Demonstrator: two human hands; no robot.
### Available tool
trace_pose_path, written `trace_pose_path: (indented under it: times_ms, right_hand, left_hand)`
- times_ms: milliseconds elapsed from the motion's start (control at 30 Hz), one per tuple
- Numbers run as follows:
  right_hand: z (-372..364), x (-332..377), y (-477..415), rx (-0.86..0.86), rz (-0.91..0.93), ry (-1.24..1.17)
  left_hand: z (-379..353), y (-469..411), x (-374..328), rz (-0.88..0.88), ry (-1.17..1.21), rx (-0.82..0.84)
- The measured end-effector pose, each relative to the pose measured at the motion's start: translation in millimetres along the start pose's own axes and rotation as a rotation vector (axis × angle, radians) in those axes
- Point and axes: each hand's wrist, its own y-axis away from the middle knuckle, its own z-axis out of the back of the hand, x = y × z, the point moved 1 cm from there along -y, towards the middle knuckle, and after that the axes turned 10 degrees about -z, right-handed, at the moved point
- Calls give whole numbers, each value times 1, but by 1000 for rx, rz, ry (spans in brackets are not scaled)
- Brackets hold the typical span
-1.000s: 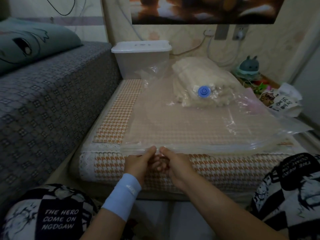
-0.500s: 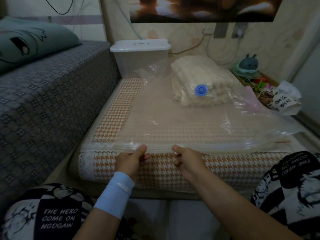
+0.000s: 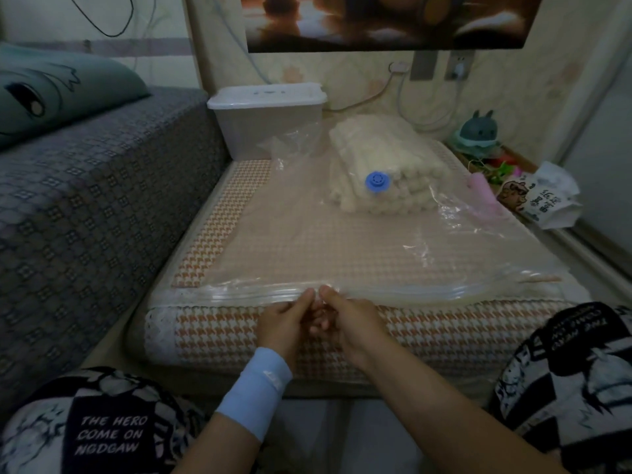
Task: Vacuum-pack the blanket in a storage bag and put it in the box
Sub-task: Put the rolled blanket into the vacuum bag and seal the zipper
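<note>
A: Where are the hands?

B: Both are at the near edge of the mattress [image 3: 239, 331], about its middle. The left hand [image 3: 282, 325] has a blue wristband [image 3: 254, 393] on its wrist. It sits just beside the right hand [image 3: 354, 319], with the fingers almost touching.

A: Are they holding anything?

B: Yes. Each pinches the zip strip [image 3: 410, 295] of the bag [image 3: 307, 241], thumb on top and fingers curled under. The two thumbs nearly meet.

A: And how does the bag lie?

B: It lies flat along the mattress with its mouth at the near edge. To the right of the hands the strip bulges up a little. I can't tell whether it is sealed there.

A: And the blanket?

B: The blanket [image 3: 379, 155] is folded and inside the bag, at the far end and right of centre. A blue valve [image 3: 377, 182] sits on the plastic over its near side.

A: The box?

B: The box [image 3: 270, 131] stands at the far left corner with its lid [image 3: 266, 94] on. The bag's far left corner crumples up in front of it.

A: What else is around?

B: A grey couch [image 3: 85, 200] runs along the left, with a teal pillow [image 3: 51, 90] on it. Off the right edge are a white packet [image 3: 543, 200] and, farther back, a small toy [image 3: 478, 131].
</note>
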Motion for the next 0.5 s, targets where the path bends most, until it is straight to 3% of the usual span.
trace_pose_path:
  times_ms: [500]
  right_hand:
    - [23, 8, -3, -276, -10, -141]
  left_hand:
    - [6, -3, 4, 8, -20, -124]
